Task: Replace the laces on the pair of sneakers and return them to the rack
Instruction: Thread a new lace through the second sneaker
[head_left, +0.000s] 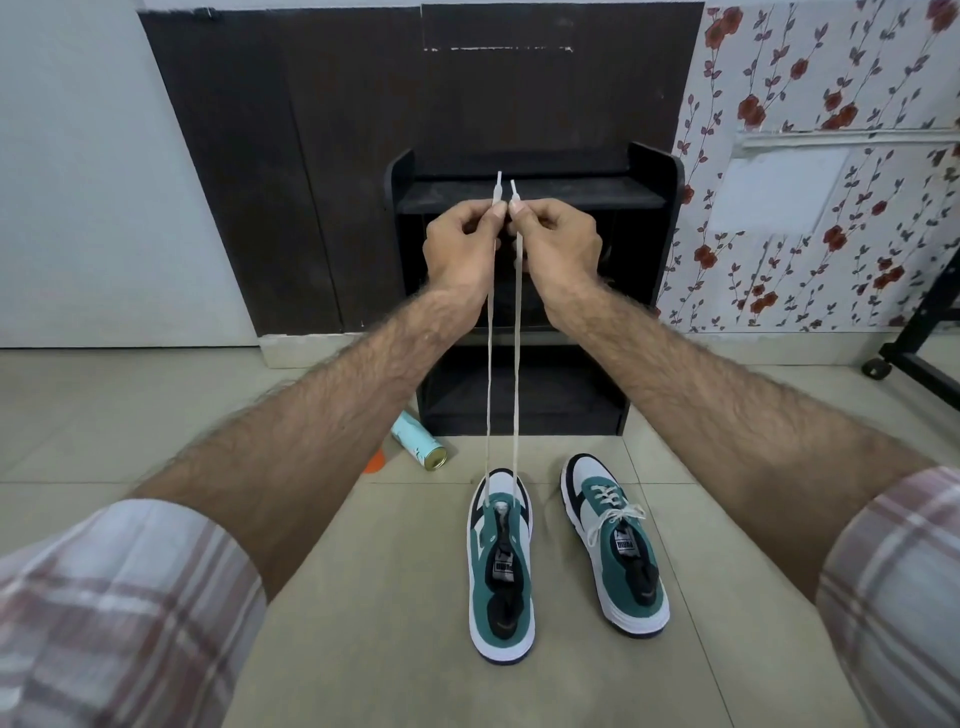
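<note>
Pinching the two stiff tips of a flat off-white woven shoelace (489, 364), left hand (462, 244) and right hand (558, 241), knuckles nearly touching, each clamped thumb-to-forefinger on one end, raised before a black laminate shoe rack (649, 218) at 12 o'clock. Running taut down in two parallel strands to the toe eyelets of a teal, white and navy knit-and-leather left sneaker (501, 566) on beige floor tiles (156, 415) at 6 o'clock, otherwise unlaced. Just beside it at 3 o'clock, the matching right sneaker (615, 545), laced and bowed. Tongue labels blurred, reading roughly "PUMA", upside down. At 9 o'clock of the sneakers, a pale blue cylindrical tin (418, 441) lying on its side, partly hidden behind a forearm; an orange scrap (375, 462) beside it, unidentifiable. Plaid cotton sleeves (114, 613) cut off by the frame.
</note>
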